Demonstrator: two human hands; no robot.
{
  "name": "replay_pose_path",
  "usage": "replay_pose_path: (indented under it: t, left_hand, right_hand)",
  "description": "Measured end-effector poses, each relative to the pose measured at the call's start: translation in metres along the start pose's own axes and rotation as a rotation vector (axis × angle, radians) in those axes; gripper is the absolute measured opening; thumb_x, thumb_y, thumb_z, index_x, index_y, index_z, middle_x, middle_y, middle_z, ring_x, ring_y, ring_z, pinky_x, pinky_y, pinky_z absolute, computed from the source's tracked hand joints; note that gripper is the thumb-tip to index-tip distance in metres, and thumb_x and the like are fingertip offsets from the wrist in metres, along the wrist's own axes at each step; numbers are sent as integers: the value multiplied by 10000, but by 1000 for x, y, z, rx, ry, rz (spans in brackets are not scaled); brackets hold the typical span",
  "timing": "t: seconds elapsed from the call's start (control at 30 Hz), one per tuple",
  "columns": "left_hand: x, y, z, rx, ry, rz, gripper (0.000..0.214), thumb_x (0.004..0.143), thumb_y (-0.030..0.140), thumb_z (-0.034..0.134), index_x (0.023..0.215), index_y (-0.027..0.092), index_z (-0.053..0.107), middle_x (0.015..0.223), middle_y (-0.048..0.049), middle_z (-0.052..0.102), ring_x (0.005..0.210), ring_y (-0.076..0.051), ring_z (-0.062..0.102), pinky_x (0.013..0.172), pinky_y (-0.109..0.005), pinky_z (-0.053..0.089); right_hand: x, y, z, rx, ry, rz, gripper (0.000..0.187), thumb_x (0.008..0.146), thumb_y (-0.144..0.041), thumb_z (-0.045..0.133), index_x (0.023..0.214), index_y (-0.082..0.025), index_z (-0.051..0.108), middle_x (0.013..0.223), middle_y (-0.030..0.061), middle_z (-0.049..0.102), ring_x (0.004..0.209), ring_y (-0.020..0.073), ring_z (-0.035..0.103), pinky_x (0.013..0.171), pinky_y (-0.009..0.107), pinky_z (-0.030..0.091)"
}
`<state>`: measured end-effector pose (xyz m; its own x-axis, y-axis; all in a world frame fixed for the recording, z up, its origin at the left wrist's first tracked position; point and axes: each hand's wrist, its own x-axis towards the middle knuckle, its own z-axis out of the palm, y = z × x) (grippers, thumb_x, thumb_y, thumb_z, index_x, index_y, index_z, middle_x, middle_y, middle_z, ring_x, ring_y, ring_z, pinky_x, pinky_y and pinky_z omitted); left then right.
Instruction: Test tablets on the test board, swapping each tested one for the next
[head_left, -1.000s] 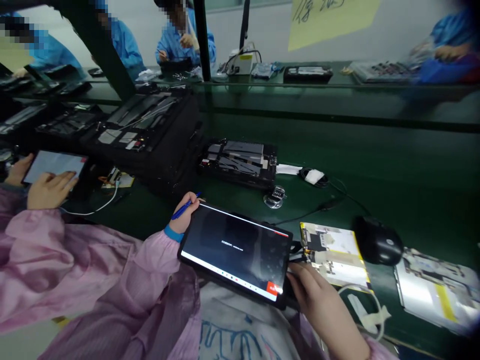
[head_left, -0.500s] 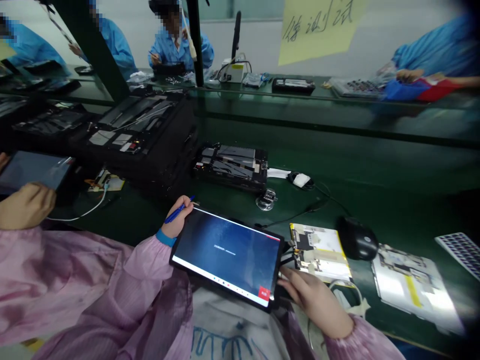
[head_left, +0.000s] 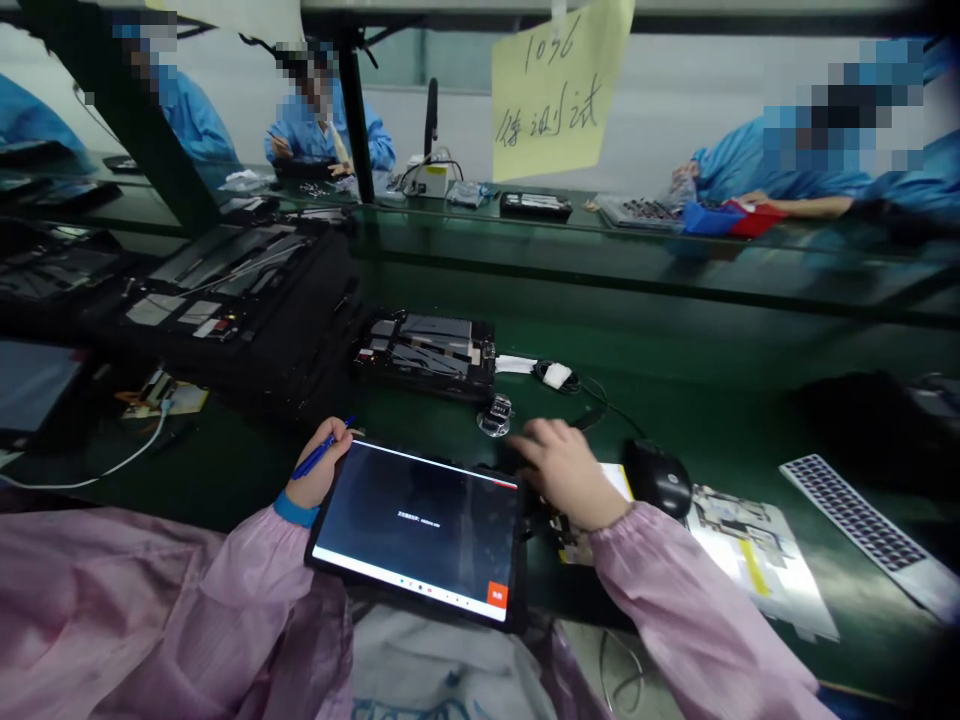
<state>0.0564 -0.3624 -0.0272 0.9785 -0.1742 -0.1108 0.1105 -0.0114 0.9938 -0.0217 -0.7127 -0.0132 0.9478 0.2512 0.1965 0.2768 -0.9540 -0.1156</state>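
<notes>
A tablet (head_left: pixel 420 530) with a lit dark screen, a line of small text and a red square in its lower right corner is tilted in front of my body. My left hand (head_left: pixel 319 470) is closed on its upper left corner, and a blue pen (head_left: pixel 324 447) is tucked in the same fingers. My right hand (head_left: pixel 566 470) is over the bench, beside the tablet's upper right corner. Its fingers are smeared by motion, so their grip is unclear. Just beyond them stands a small counter-like device (head_left: pixel 496 415) on a clear round base.
Stacked opened tablet units (head_left: pixel 240 290) stand at left, another opened unit (head_left: pixel 427 350) ahead. A black cable (head_left: pixel 559 378), a mouse (head_left: pixel 658 478), a silver panel (head_left: pixel 757 560) and a white keyboard (head_left: pixel 855 510) lie rightward. Co-workers in blue sit across the bench; a yellow note (head_left: pixel 551 95) hangs above.
My right hand has left the tablet's lower right edge and moved up beyond its upper right corner. My left hand keeps hold. The camera view has shifted; the neighbour's hand at left is out of view.
</notes>
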Motion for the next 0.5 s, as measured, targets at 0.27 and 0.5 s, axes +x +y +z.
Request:
replay_pose_path:
  t: [0.27, 0.5]
  left_hand:
    - [0, 2, 2, -50, 3, -34, 324, 739, 339, 674, 739, 195, 383, 776, 19, 575, 652, -127, 533, 596, -223, 396]
    - [4, 4, 6, -58, 41, -19, 356, 693, 330, 703, 724, 196, 375, 765, 7, 606, 634, -137, 558, 576, -228, 416]
  right_hand:
    - [6, 13, 4, 484, -44, -60, 165, 930, -218, 487, 902, -154, 637, 709, 30, 591, 642, 160, 561, 614, 257, 466]
    - [-58, -10, -30, 815, 70, 169, 394, 930, -539, 509, 867, -188, 676, 779, 77, 655, 663, 204, 607, 557, 286, 475]
